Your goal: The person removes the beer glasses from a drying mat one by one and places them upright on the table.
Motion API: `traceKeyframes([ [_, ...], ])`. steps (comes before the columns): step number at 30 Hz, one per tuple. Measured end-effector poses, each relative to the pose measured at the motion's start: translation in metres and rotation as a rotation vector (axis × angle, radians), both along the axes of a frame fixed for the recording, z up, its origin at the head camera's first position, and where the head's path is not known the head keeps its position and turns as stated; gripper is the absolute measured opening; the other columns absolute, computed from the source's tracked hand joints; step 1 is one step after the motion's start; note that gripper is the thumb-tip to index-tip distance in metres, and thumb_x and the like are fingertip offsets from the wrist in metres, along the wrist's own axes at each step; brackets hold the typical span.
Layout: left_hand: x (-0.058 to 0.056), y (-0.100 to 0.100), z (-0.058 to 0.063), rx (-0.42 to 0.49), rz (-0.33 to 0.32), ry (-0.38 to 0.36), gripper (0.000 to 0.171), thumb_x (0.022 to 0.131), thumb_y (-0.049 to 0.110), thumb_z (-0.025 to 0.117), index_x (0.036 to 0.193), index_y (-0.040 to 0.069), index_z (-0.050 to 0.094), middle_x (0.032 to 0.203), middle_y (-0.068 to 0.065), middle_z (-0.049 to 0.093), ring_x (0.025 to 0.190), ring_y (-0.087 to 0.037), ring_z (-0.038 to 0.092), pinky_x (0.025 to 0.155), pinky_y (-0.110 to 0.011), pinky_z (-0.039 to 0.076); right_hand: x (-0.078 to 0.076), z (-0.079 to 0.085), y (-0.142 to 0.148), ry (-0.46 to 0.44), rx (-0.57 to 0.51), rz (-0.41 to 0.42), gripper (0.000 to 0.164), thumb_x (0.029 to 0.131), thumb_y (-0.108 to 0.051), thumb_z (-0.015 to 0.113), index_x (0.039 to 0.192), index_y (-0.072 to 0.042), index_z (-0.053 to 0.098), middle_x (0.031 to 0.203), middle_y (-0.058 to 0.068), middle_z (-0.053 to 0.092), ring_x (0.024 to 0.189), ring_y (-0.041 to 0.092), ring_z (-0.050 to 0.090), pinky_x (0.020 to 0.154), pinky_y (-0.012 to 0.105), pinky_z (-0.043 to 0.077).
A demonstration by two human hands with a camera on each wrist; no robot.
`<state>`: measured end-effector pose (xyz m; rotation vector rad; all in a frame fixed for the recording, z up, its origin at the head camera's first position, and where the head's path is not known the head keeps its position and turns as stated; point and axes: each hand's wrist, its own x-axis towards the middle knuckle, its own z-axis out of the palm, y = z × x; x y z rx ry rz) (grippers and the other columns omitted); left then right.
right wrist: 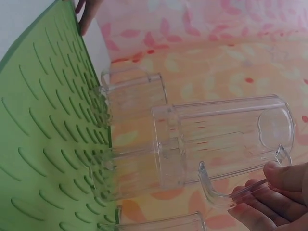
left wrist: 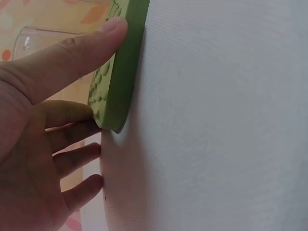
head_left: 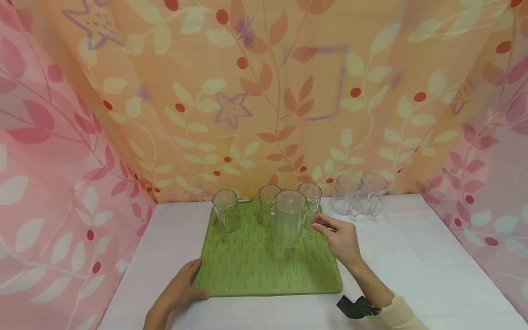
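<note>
My right hand (head_left: pixel 339 238) pinches the handle of a clear glass mug (head_left: pixel 288 222), which hangs above the green ridged mat (head_left: pixel 247 275). In the right wrist view the held mug (right wrist: pixel 226 142) is apart from the mat, and the fingers (right wrist: pixel 262 207) and thumb are curled on its handle. My left hand (head_left: pixel 179 286) rests at the mat's near left corner, its thumb (left wrist: pixel 91 48) touching the edge and its fingers loosely spread. Three more clear mugs stand on the mat's far part: a left mug (head_left: pixel 227 213), a middle mug (head_left: pixel 267 208) partly hidden, and a right mug (head_left: pixel 310 197).
Two clear mugs, a nearer one (head_left: pixel 345 197) and one beside it (head_left: pixel 374 192), stand on the white table (head_left: pixel 412 256) right of the mat. Patterned cloth (head_left: pixel 264 91) hangs behind and at both sides. A black strap (head_left: pixel 354 307) hangs at my right wrist.
</note>
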<state>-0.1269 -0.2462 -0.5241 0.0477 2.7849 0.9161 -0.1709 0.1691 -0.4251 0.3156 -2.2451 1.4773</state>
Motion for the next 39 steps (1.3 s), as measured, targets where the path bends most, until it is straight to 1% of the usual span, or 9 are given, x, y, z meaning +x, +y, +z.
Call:
traceKeyframes([
  [8, 0.000, 0.001, 0.001, -0.017, -0.002, 0.000, 0.111, 0.057, 0.033, 0.091, 0.146, -0.007, 0.036, 0.148, -0.031, 0.038, 0.138, -0.051, 0.033, 0.111, -0.064, 0.031, -0.001, 0.001, 0.004, -0.001, -0.011, -0.004, 0.022, 0.082, -0.005, 0.075, 0.102, 0.003, 0.075, 0.087, 0.016, 0.076, 0.075, -0.007, 0.064, 0.050, 0.013, 0.047],
  [14, -0.001, 0.000, 0.005, -0.022, 0.001, 0.005, 0.110, 0.058, 0.032, 0.091, 0.146, -0.006, 0.037, 0.148, -0.030, 0.038, 0.138, -0.050, 0.033, 0.111, -0.064, 0.032, -0.003, 0.001, 0.005, 0.016, -0.014, -0.015, 0.022, 0.082, -0.005, 0.076, 0.102, 0.003, 0.075, 0.087, 0.016, 0.076, 0.075, -0.008, 0.064, 0.054, 0.012, 0.050],
  [20, 0.000, 0.000, 0.006, -0.023, -0.002, 0.008, 0.109, 0.058, 0.032, 0.091, 0.145, -0.006, 0.038, 0.147, -0.030, 0.039, 0.137, -0.051, 0.033, 0.109, -0.064, 0.033, -0.005, 0.003, 0.007, 0.020, -0.021, -0.018, 0.023, 0.082, -0.002, 0.075, 0.104, 0.004, 0.074, 0.089, 0.016, 0.076, 0.078, -0.009, 0.065, 0.058, 0.010, 0.052],
  [27, 0.001, 0.000, 0.004, -0.033, 0.005, -0.011, 0.110, 0.058, 0.032, 0.091, 0.146, -0.005, 0.037, 0.148, -0.029, 0.038, 0.138, -0.051, 0.033, 0.111, -0.064, 0.031, -0.007, 0.003, 0.008, 0.046, -0.012, -0.019, 0.022, 0.082, -0.002, 0.075, 0.103, 0.003, 0.075, 0.087, 0.016, 0.076, 0.077, -0.013, 0.064, 0.054, 0.010, 0.048],
  [30, 0.000, 0.001, 0.004, -0.039, -0.002, -0.009, 0.110, 0.058, 0.032, 0.091, 0.146, -0.005, 0.037, 0.149, -0.030, 0.038, 0.138, -0.050, 0.033, 0.111, -0.064, 0.031, -0.008, 0.004, 0.008, 0.064, -0.005, -0.019, 0.021, 0.081, -0.001, 0.075, 0.101, 0.004, 0.075, 0.086, 0.017, 0.075, 0.077, -0.014, 0.064, 0.056, 0.009, 0.049],
  [33, 0.000, 0.001, 0.004, -0.039, -0.006, -0.014, 0.110, 0.058, 0.031, 0.091, 0.146, -0.006, 0.036, 0.149, -0.030, 0.037, 0.139, -0.050, 0.032, 0.112, -0.064, 0.030, -0.010, 0.005, 0.009, 0.095, -0.001, 0.001, 0.020, 0.081, 0.002, 0.075, 0.100, 0.005, 0.075, 0.085, 0.018, 0.075, 0.077, -0.007, 0.068, 0.060, 0.008, 0.052],
  [38, -0.001, 0.001, 0.004, -0.027, -0.004, -0.018, 0.110, 0.057, 0.029, 0.092, 0.146, -0.006, 0.037, 0.149, -0.029, 0.038, 0.139, -0.050, 0.032, 0.112, -0.063, 0.030, -0.014, 0.006, 0.010, 0.180, 0.016, 0.058, 0.021, 0.079, 0.005, 0.074, 0.100, 0.009, 0.073, 0.087, 0.019, 0.075, 0.078, 0.006, 0.072, 0.068, 0.008, 0.055],
  [39, -0.001, 0.001, 0.004, -0.024, -0.005, -0.018, 0.110, 0.057, 0.029, 0.092, 0.146, -0.006, 0.037, 0.149, -0.029, 0.038, 0.139, -0.050, 0.032, 0.112, -0.063, 0.030, -0.014, 0.007, 0.011, 0.196, 0.017, 0.067, 0.021, 0.079, 0.005, 0.075, 0.100, 0.009, 0.073, 0.087, 0.020, 0.075, 0.078, 0.006, 0.073, 0.069, 0.008, 0.055],
])
